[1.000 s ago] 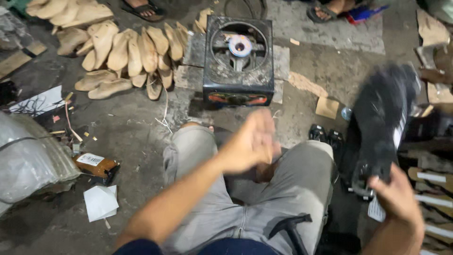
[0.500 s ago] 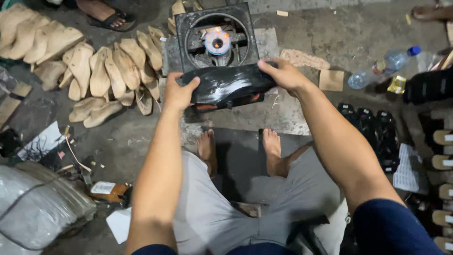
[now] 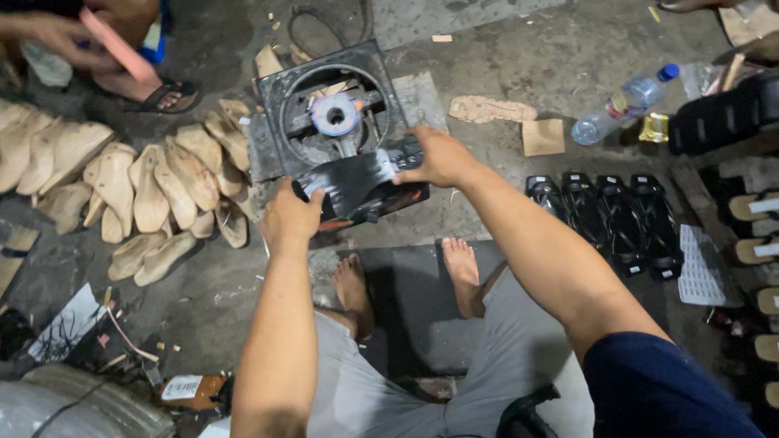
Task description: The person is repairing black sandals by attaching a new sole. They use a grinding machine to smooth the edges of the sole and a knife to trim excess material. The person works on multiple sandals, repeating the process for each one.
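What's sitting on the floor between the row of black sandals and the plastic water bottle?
In the head view, mostly bare concrete lies between the black sandals and the water bottle; a small square of brown cardboard sits just left of that stretch.

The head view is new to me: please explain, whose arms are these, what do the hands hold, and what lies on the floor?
The camera sits on a person's head and looks down, so both arms and the bare feet are that person's own. The left hand and right hand each have a grip on one end of a shiny black sheet of material, held over a square black metal burner frame. On the grey concrete floor lie pale wooden shoe-shaped forms, a row of black sandals and a clear plastic bottle with a blue cap. Another person's hand shows top left.
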